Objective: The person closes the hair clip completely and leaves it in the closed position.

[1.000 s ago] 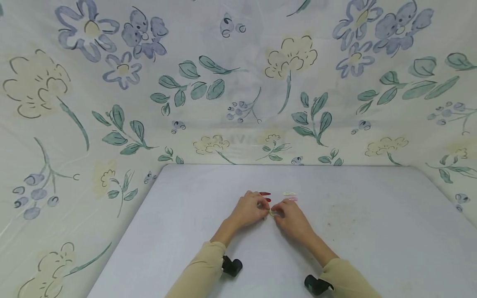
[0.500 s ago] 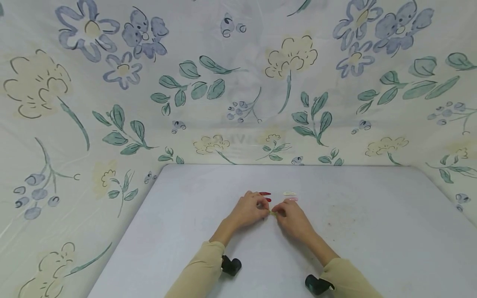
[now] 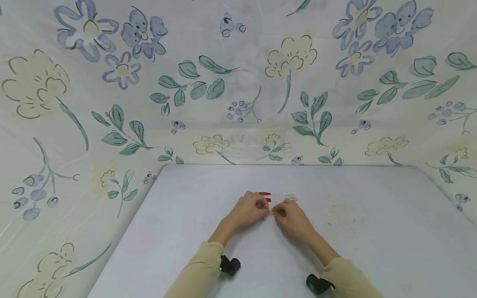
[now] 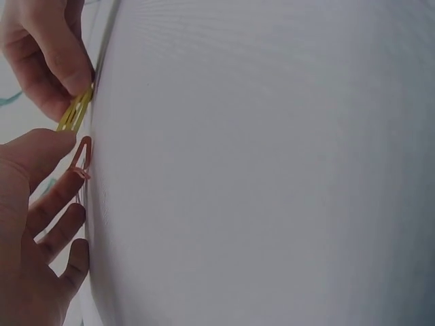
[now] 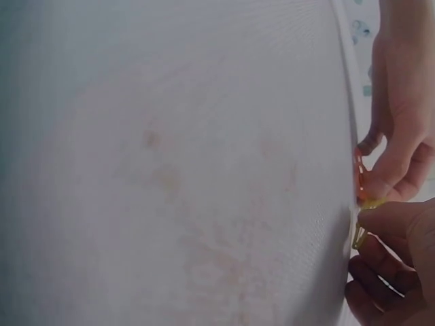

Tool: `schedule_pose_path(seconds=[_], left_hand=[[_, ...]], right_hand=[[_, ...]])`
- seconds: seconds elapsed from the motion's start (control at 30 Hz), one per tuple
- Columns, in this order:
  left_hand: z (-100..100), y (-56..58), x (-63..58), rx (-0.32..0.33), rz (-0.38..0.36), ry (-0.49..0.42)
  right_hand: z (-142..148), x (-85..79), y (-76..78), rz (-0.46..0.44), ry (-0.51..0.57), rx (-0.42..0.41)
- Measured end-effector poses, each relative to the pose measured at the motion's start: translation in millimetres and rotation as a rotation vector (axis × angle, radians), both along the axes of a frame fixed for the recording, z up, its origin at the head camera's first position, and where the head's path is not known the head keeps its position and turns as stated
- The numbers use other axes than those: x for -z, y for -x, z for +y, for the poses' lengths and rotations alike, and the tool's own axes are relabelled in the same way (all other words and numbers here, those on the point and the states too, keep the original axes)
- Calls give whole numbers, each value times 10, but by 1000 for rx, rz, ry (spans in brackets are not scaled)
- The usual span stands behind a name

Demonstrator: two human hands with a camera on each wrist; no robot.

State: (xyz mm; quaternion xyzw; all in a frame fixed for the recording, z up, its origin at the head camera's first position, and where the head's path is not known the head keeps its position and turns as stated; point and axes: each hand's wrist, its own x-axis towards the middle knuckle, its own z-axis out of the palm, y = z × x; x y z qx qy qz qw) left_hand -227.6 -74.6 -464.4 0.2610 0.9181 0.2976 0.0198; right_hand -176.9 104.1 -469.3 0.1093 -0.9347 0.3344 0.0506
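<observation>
Between my two hands, over the middle of the table, is a yellow snap hair clip (image 4: pixel 76 112). My left hand (image 3: pixel 249 210) pinches one end with thumb and fingertip, its other fingers spread in the left wrist view. From the other side my right hand (image 3: pixel 293 218) pinches the clip, the thumb covering part of it in the right wrist view. Just beyond the left hand lie a red hair clip (image 3: pixel 265 193) and a second red clip (image 3: pixel 268 200), partly hidden by its fingers. Behind the right hand are a cream hair clip (image 3: pixel 289 193) and a pink one (image 3: pixel 293 199).
The white table (image 3: pixel 372 231) carries faint brownish stains right of the hands. A floral cloth (image 3: pixel 238 82) hangs behind and at the sides. Black wrist cameras sit at both sleeves, one by the left cuff (image 3: pixel 230 266) and one by the right (image 3: pixel 319 284).
The yellow clip looked curved between the fingertips a second ago and now lies straighter between them. The hands have barely moved; the clips on the table are where they were.
</observation>
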Motion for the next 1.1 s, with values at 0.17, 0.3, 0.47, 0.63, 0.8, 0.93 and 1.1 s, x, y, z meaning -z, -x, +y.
schedule_pose_path(seconds=[0.17, 0.3, 0.47, 0.63, 0.8, 0.93, 1.1], left_hand=[[-4, 1, -5, -12, -38, -16], [-12, -14, -33, -12, -63, -41], [-22, -46, -86, -24, -87, -64], [-18, -64, -109, -40, -103, -111], [12, -79, -144, -58, -98, -194], [55, -83, -197, -63, -47, -243], [101, -78, -259, -71, 14, -271]], right_hand=[[-2, -21, -6, -29, -9, 10], [2, -39, -14, -45, -1, 19], [18, -59, -20, -25, 21, 9], [41, -100, -6, -8, 43, 5], [81, -176, 28, 21, 84, 4], [108, -235, 48, 67, 121, -7], [115, -288, 75, 120, 124, -14]])
